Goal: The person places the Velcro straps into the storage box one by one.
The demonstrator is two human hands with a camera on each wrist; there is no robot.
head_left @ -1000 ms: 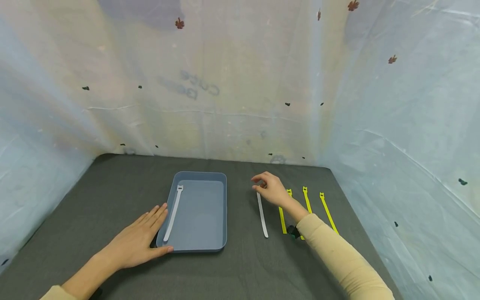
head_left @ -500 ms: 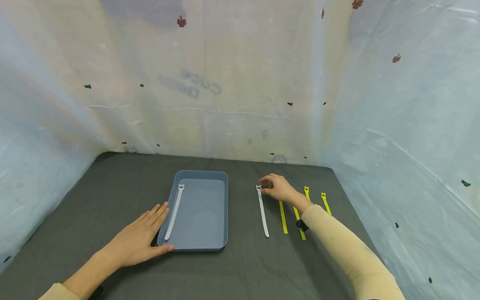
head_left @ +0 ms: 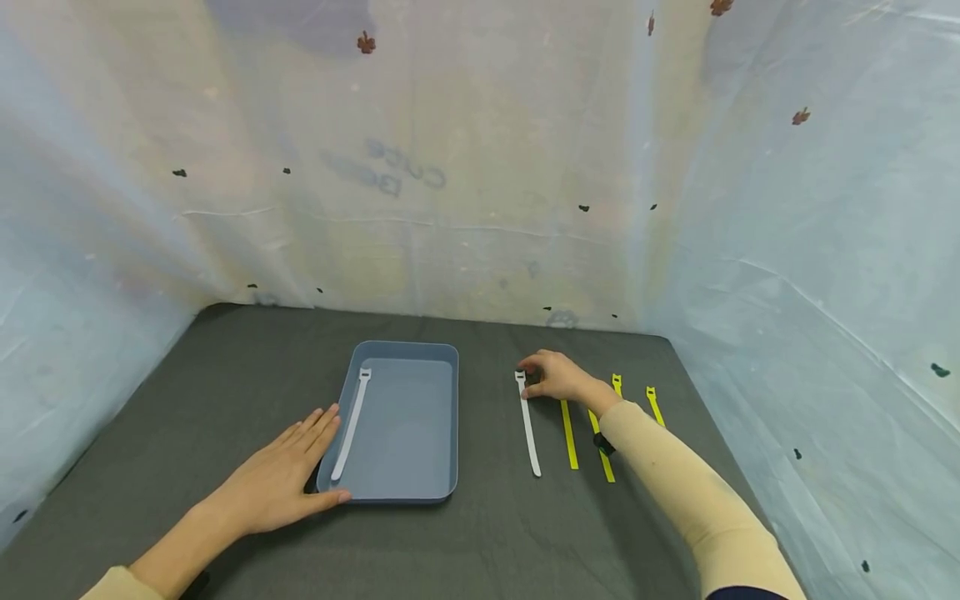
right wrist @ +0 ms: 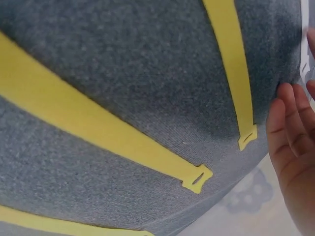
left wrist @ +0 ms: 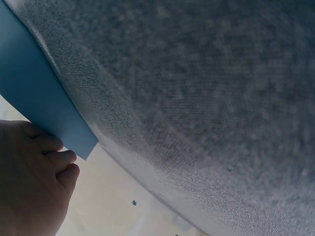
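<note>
My right hand (head_left: 557, 377) is at the head end of a white cable strap (head_left: 528, 429) lying on the dark cloth. Its thumb and forefinger stand apart, one at each side of the slotted head, with the thumb tip over the strap. In the right wrist view, that white strap (right wrist: 304, 34) shows at the right edge by the fingertips (right wrist: 285, 91). A blue-grey tray (head_left: 412, 417) has another white strap (head_left: 351, 425) along its left side. Flat and spread, my left hand (head_left: 277, 479) rests against the tray's left front corner. In the left wrist view its fingers (left wrist: 61, 160) touch the tray wall (left wrist: 44, 93).
Several yellow straps lie right of the white one, including a yellow strap (head_left: 569, 437) partly under my right hand and another (head_left: 655, 407) farther right. My right forearm crosses over them. Pale plastic sheeting (head_left: 480, 208) surrounds the cloth-covered table (head_left: 247, 367) at back and sides.
My right hand has drawn back slightly to the right, uncovering the white strap's head, then its thumb came forward over the strap. My left hand and the tray stayed in place.
</note>
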